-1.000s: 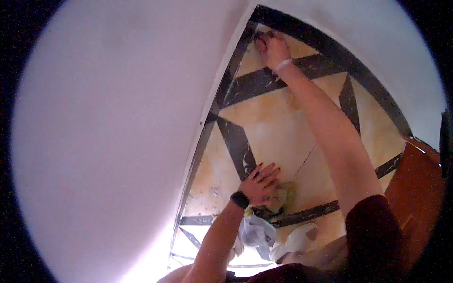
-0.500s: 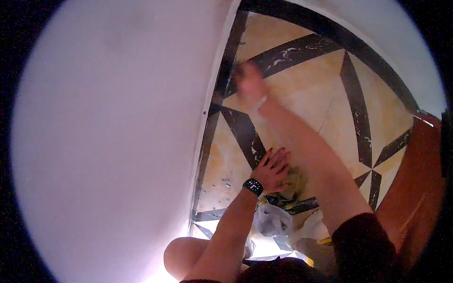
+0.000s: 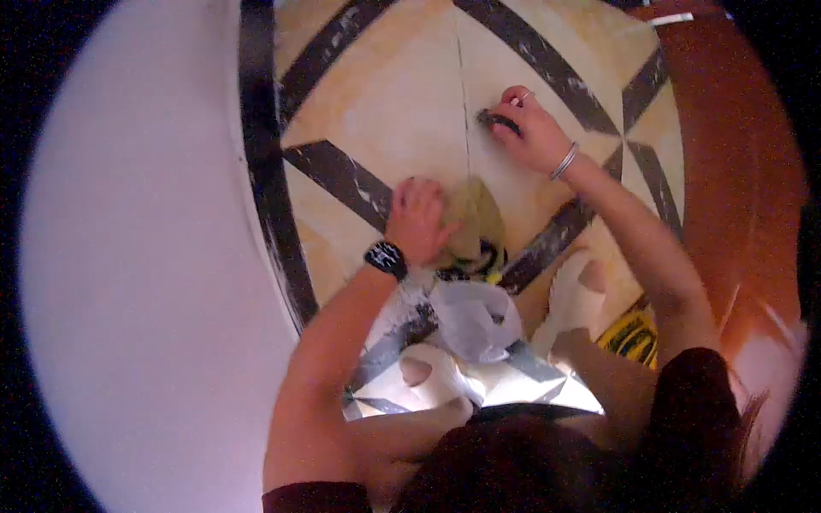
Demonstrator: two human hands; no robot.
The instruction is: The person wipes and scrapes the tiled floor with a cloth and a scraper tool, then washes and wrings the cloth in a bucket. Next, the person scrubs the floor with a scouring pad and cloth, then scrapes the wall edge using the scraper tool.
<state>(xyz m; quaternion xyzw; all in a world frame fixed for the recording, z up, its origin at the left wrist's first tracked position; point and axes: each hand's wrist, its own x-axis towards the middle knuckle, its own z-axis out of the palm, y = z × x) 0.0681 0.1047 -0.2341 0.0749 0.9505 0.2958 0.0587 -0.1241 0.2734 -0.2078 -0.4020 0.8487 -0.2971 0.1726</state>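
Note:
My left hand (image 3: 417,221), with a black watch (image 3: 386,259) on the wrist, rests on the tiled floor (image 3: 376,103) with its fingers extended. Just right of it lies a yellow-green cloth (image 3: 473,218). A small dark object (image 3: 501,122), too small to name, is pinched in my right hand (image 3: 532,132), above the pale tile and right of a thin dark line. Silvery bands circle the right wrist. A whitish translucent plastic bag (image 3: 475,318) sits below the cloth, between my feet.
A white wall (image 3: 145,256) stands at the left, edged by a dark floor border. Along the right is a reddish-brown wooden surface (image 3: 735,171). A yellow and black round item (image 3: 631,339) lies near my right leg. Grey debris (image 3: 398,312) is scattered left of the bag.
My right hand has come back from the far corner by the wall, toward me and to the right, with the dark object. The view has shifted, showing more of my legs and the bag.

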